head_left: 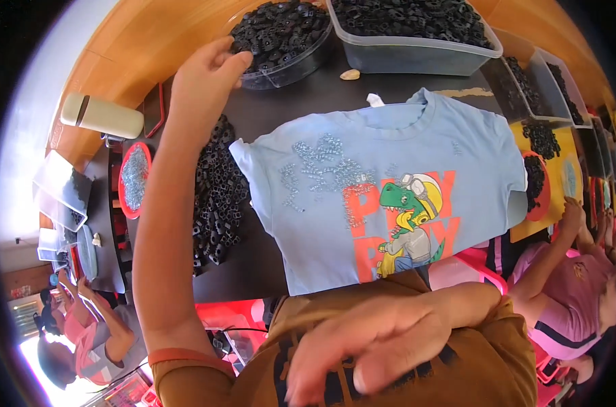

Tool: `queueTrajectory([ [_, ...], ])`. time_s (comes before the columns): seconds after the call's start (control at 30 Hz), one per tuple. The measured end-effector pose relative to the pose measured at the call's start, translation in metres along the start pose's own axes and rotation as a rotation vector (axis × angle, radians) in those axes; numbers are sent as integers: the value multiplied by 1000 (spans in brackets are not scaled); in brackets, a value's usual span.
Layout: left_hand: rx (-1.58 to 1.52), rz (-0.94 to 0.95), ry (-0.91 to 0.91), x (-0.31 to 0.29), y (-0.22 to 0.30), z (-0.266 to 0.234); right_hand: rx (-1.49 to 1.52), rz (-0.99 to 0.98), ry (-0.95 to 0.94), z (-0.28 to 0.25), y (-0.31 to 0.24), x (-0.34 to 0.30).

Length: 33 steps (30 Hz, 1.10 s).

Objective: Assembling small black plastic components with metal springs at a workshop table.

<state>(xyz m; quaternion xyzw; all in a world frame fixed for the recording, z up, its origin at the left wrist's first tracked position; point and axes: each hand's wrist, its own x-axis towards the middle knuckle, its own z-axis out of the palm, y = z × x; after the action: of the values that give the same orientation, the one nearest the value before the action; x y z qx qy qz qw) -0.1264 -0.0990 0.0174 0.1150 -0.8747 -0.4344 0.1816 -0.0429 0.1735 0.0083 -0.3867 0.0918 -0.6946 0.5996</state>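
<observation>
My left hand (214, 71) is at the left rim of a round clear tub (287, 73) heaped with small black plastic pieces. Its fingers are bent and the thumb lies over the rim, so the hand looks closed on the tub's edge. Low in front of my chest hovers my right hand (379, 339), slightly blurred, fingers stretched out and holding nothing visible. Between my hands and the far tubs a light blue T-shirt (321, 251) lies on the dark table (243, 285). It bears a cartoon dinosaur print (413, 224), and small clear pieces are scattered on its upper left.
Loose black pieces (219, 197) form a pile left of the shirt. A rectangular clear bin (416, 61) of black pieces stands at the back. Left are a red plate (128, 203) of clear bits and a cream bottle (111, 117). People (569, 298) sit at both sides.
</observation>
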Motion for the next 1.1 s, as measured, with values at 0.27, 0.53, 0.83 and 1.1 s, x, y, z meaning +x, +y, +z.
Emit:
queueTrajectory([
  [0.27, -98, -94, 3, -58, 2, -2, 282, 242, -159, 19, -48, 35],
  [0.53, 166, -192, 478, -204, -13, -35, 531, -584, 630, 67, 34, 32],
  [0.83, 478, -40, 457, -273, -38, -26, 926, 517, -27, 37, 55, 48],
  [1.1, 655, 1, 361, -242, -45, -23, 297, 403, -176, -7, 50, 51],
])
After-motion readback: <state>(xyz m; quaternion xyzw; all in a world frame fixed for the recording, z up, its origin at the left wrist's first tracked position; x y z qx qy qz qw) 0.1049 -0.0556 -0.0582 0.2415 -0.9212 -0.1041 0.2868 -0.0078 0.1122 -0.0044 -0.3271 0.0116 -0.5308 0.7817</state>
